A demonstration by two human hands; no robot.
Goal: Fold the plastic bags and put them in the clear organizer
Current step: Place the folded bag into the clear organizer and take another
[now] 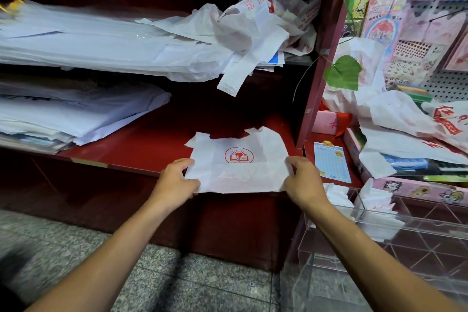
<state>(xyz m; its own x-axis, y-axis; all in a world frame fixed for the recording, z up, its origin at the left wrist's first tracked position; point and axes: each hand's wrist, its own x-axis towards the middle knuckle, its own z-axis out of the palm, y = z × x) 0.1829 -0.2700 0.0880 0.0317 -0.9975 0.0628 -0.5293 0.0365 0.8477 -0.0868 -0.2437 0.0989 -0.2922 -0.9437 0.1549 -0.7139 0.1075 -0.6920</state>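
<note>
A white plastic bag (238,162) with a red book picture lies on the red shelf (141,144), its near edge folded over. The left hand (177,180) pinches its left edge and the right hand (305,180) pinches its right edge. The clear organizer (379,243) sits right of the bag, with folded bags (374,200) inside.

Both bare forearms reaching forward from 6 o'clock toward 12, converging. Left hand (177,180) at 9 o'clock, fingers curled, thumb pinching inward. Right hand (305,180) at 3 o'clock, mirrored, fingers likewise curled in a pinch.
</note>
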